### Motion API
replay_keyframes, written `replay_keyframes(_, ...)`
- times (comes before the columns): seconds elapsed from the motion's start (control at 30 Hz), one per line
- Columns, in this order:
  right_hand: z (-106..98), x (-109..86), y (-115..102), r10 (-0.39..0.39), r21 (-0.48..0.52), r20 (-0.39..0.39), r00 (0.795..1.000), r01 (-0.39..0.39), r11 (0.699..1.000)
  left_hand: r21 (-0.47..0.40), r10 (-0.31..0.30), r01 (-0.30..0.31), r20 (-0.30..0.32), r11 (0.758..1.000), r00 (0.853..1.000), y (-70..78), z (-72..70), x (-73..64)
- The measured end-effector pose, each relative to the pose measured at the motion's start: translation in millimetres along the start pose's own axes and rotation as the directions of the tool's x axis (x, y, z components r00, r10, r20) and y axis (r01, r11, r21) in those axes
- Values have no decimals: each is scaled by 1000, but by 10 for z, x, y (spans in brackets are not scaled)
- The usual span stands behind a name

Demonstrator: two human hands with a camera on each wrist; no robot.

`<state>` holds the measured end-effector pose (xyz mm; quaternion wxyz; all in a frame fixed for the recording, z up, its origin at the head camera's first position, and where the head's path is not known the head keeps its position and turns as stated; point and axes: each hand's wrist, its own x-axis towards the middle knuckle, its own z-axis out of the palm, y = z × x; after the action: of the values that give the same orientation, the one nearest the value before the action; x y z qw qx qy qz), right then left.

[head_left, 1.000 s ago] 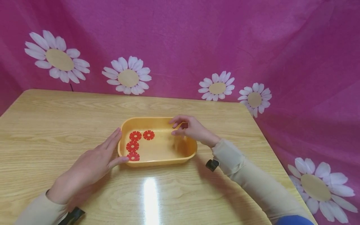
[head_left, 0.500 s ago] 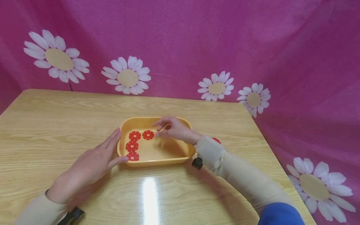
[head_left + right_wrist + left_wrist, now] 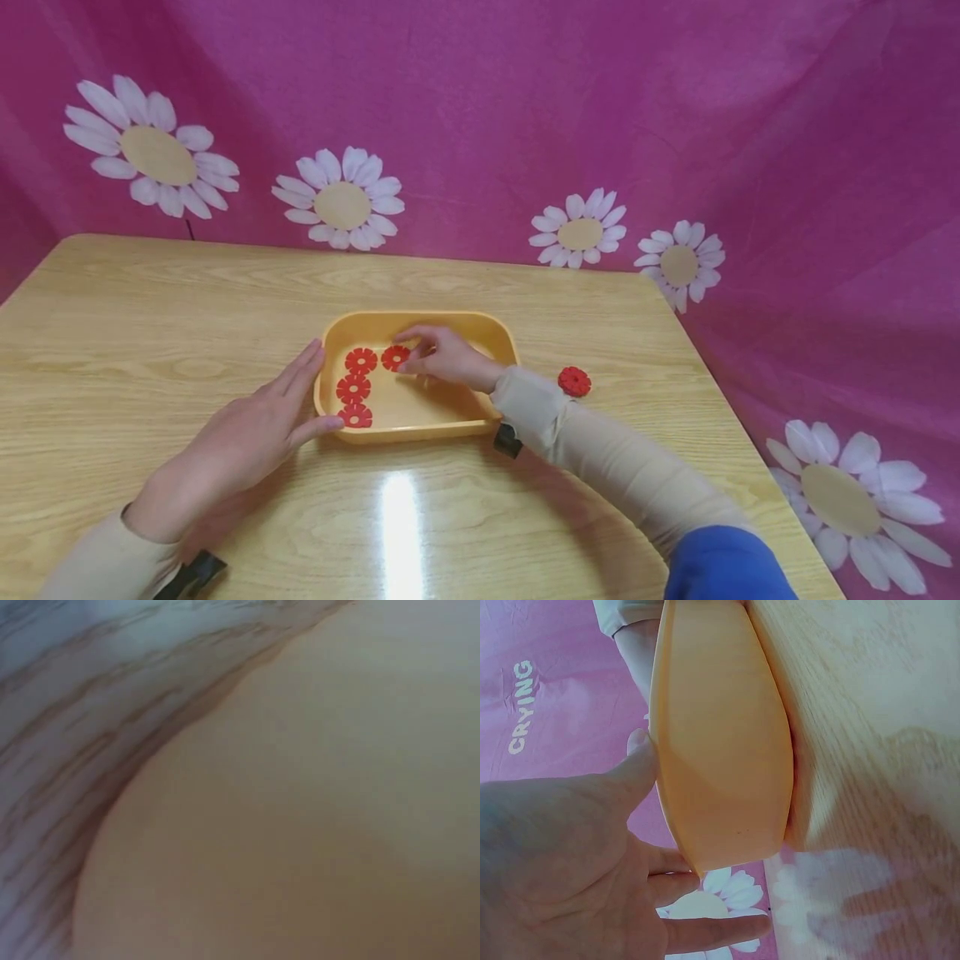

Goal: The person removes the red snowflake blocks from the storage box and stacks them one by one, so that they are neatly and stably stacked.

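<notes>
In the head view, several red notched flower discs lie in a shallow yellow tray (image 3: 420, 433) on the table. Three form a column by its left wall, among them the middle disc (image 3: 353, 388). My right hand (image 3: 450, 358) reaches inside, its thumb and index finger bent about the edges of another red flower disc (image 3: 392, 358). My left hand (image 3: 240, 433) rests against the tray's left end with its thumb at the rim. In the left wrist view the left hand (image 3: 577, 855) has extended fingers beside the tray wall (image 3: 724, 742). The right wrist view shows no fingers.
More red flower discs, seemingly a small stack (image 3: 574, 382), lie on the wooden table (image 3: 300, 542) right of the tray, close to my right forearm. A pink cloth (image 3: 465, 125) with printed daisies hangs behind the table and along its right side.
My right hand has moved left and lower inside the tray to the separate disc. The discs on the table at right have come into sight. My left hand stays put.
</notes>
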<state>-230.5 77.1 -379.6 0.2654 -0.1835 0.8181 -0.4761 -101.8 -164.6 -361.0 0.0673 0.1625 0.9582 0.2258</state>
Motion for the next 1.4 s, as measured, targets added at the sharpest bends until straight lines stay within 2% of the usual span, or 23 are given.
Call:
replay_keyframes(0.17, 20, 19, 20, 8, -99, -19, 1000, -10, 995, 2, -4, 3, 1, 1000, 1000, 13, -14, -1)
replay_keyframes(0.33, 43, 22, 17, 2, -233, -48, 999, -13, 972, 6, 0, 0, -1, 1000, 1000, 18, -12, 0)
replay_keyframes(0.43, 51, 13, 9, 6, -270, -69, 998, -24, 962, 4, 7, -7, -7, 1000, 1000, 23, -9, 2)
replay_keyframes(0.6, 70, 14, 8, 20, -276, -97, 995, -46, 960, 3, 17, -17, -16, 1000, 1000, 30, -3, 9)
replay_keyframes(0.73, 89, 15, 4, -4, -292, -97, 995, -25, 956, 7, 4, -4, -11, 1000, 1000, 26, -2, 12)
replay_keyframes(1.03, 113, -22, -50, -96, -305, -29, 995, 83, 949, 7, -12, 12, 0, 1000, 1000, 16, -2, 13)
replay_keyframes(1.2, 104, -43, -65, -100, -312, -10, 995, 92, 945, 7, -1, 1, -4, 1000, 1000, 7, 1, 9)
replay_keyframes(1.4, 48, -97, -57, -71, -241, -1, 997, 68, 968, 6, 1, -1, -4, 1000, 1000, 1, 3, 5)
